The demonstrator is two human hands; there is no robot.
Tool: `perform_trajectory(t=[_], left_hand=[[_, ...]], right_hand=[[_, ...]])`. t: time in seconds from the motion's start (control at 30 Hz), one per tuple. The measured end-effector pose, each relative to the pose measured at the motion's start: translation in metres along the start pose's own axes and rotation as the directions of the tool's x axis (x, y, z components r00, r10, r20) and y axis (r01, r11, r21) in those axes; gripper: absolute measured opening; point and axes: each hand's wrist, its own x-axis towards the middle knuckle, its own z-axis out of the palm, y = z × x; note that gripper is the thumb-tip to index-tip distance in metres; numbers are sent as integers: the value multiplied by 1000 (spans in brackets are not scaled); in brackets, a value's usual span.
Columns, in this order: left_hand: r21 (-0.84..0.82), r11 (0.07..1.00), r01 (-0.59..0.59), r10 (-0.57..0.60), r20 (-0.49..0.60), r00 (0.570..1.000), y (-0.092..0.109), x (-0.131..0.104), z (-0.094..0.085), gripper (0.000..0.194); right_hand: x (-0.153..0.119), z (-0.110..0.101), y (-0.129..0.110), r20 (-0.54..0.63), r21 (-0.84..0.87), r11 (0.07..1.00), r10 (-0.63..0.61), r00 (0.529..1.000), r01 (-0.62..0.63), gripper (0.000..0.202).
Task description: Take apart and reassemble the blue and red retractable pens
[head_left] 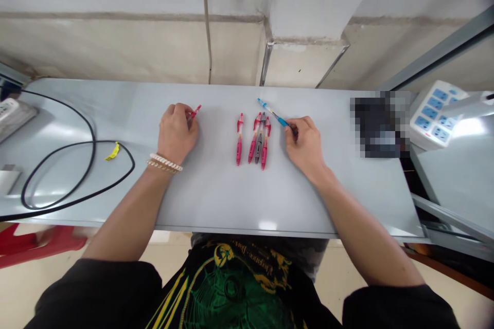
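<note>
My left hand [176,131] rests on the grey table [216,190], fingers closed around a red pen [195,111] whose tip sticks out to the upper right. My right hand [304,141] grips a blue pen [272,112] that points up and left over the table. Between the hands lie several pens side by side: one red pen [239,140] apart on the left, then a tight group of two red pens [253,139] with a grey pen [260,139] between them. A beaded bracelet [165,163] circles my left wrist.
A black cable [79,164] loops over the table's left part, with a yellow tag [113,151] on it. A white power strip [434,115] lies at the right end beside a blurred dark object [380,123]. A red stool [38,244] stands below left. The wall runs behind the table.
</note>
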Motion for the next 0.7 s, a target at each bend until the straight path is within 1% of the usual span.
perform_trajectory(t=[0.07,0.13,0.17,0.23,0.27,0.3,0.33,0.37,0.4,0.43,0.47,0.5,0.53,0.57,0.63,0.7], left_hand=[[63,998,-8,7,4,1000,-3,1,2,16],[50,998,-26,27,-18,999,0,1,3,18],[10,999,-47,48,-49,998,3,1,2,18],[-126,985,-114,96,-136,986,16,-1,0,17],[-220,964,-151,114,-172,978,25,-4,-1,17],[-338,928,-159,105,-170,980,35,-7,-3,17],[-486,865,-127,74,-129,989,44,-11,-5,21],[-649,759,-54,58,-15,998,53,-15,-6,27],[-760,648,50,73,127,989,61,-20,-8,34],[-813,557,169,87,259,962,68,-24,-9,39],[-837,475,273,115,366,924,72,-28,-11,42],[-845,404,351,142,437,888,76,-31,-11,42],[-850,342,402,167,475,864,78,-34,-12,41],[-858,285,426,187,486,854,80,-36,-12,37],[-880,192,434,199,468,861,81,-39,-10,28],[-897,132,423,170,441,881,83,-41,-7,20]], right_hand=[[1,-6,-1,-83,42,999,-3,997,6,22],[1,-14,-6,-144,117,992,-23,989,40,24],[1,-17,-10,-152,175,983,-35,988,62,25],[-1,-22,-19,-116,308,946,-69,991,102,25],[-2,-23,-24,-85,369,922,-97,992,122,24],[-3,-24,-28,-52,414,899,-132,990,142,24],[-5,-24,-33,-27,449,878,-174,984,167,23],[-7,-23,-37,-10,470,861,-217,976,197,22],[-9,-23,-40,0,479,848,-258,966,226,20],[-10,-22,-42,4,482,839,-291,957,253,19],[-12,-21,-44,3,480,833,-316,949,276,18],[-13,-20,-46,-6,480,828,-329,944,291,18],[-14,-20,-47,-17,481,826,-327,945,295,17],[-15,-19,-48,-28,484,826,-316,948,289,16],[-16,-17,-49,-43,500,823,-287,957,269,14],[-19,-15,-52,-30,527,816,-262,965,238,11]])
